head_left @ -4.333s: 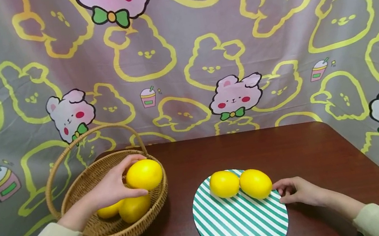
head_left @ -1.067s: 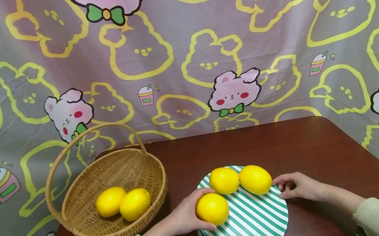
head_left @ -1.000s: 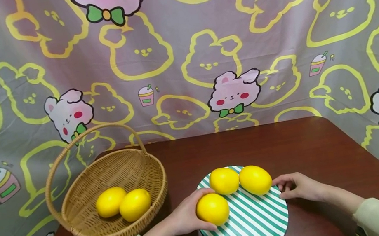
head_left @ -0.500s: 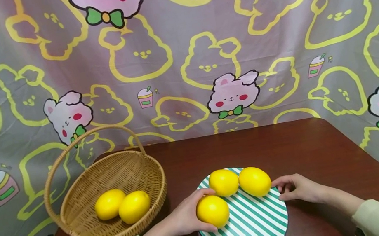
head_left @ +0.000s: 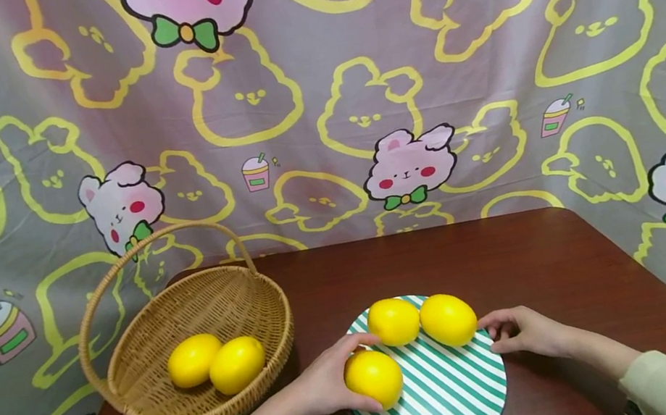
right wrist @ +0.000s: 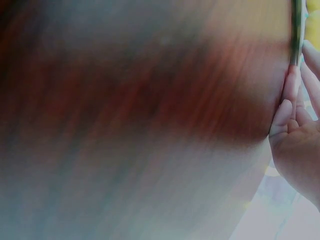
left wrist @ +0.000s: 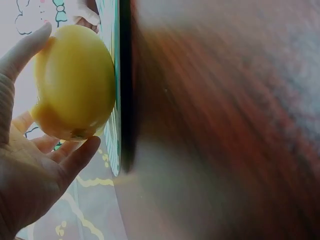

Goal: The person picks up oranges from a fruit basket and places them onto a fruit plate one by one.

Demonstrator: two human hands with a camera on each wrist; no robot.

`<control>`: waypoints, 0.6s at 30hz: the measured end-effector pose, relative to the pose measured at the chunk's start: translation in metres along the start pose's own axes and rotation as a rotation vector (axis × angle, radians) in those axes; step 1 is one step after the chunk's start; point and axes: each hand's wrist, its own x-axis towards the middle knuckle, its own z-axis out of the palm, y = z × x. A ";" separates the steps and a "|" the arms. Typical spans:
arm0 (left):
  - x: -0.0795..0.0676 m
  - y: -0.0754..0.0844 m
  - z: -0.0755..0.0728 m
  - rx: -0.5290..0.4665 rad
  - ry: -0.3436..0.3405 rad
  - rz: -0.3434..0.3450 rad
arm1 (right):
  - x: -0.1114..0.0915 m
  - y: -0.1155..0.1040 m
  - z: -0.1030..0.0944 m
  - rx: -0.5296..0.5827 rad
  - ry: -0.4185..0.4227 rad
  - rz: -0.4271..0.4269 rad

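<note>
My left hand (head_left: 326, 383) curves around a yellow lemon (head_left: 374, 380), thumb on its near side and fingers on its far side. The lemon sits at the left part of a round board (head_left: 446, 394) with green and white stripes. In the left wrist view the lemon (left wrist: 75, 82) lies right against the board's surface, the thumb (left wrist: 30, 47) at one side. Two more lemons, one on the left (head_left: 394, 322) and one on the right (head_left: 448, 320), rest side by side on the board's far part. My right hand (head_left: 529, 331) holds the board's right rim with bent fingers.
A wicker basket (head_left: 234, 290) with a tall arched handle stands on the left, holding two lemons, one (head_left: 195, 360) beside the other (head_left: 237, 365). The dark brown table (head_left: 447, 254) ends at a patterned curtain (head_left: 301, 95) behind and at the sides.
Over four seconds my left hand has carried a lemon from the basket to the board's left side. In the last half second the lemon lowered slightly. The right hand has stayed at the rim.
</note>
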 end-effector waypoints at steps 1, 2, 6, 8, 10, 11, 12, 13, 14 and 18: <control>0.000 0.000 0.000 -0.003 -0.003 -0.003 | 0.000 0.000 0.000 0.001 0.000 0.001; 0.000 0.000 0.000 -0.005 -0.005 -0.005 | 0.000 0.000 0.000 -0.001 0.000 0.003; -0.001 0.001 -0.001 -0.012 -0.005 -0.013 | 0.001 0.000 0.000 -0.017 -0.001 0.007; -0.002 0.001 -0.002 -0.014 0.000 -0.020 | 0.001 0.000 0.000 -0.024 -0.002 0.009; -0.003 0.002 -0.003 -0.015 0.007 -0.022 | 0.002 0.000 -0.001 -0.027 -0.002 0.006; -0.003 0.002 -0.004 -0.016 0.010 -0.020 | 0.002 0.000 -0.001 -0.025 -0.004 0.001; -0.004 0.003 -0.005 -0.015 0.011 -0.021 | 0.002 0.000 -0.001 -0.023 -0.003 -0.004; -0.004 0.003 -0.006 -0.012 0.014 -0.020 | 0.002 0.001 -0.001 -0.022 -0.003 -0.007; -0.004 0.004 -0.007 -0.009 0.013 -0.018 | 0.002 0.001 -0.001 -0.019 -0.004 -0.006; -0.006 0.009 -0.013 0.012 0.010 -0.023 | 0.002 0.001 -0.001 -0.010 -0.004 -0.001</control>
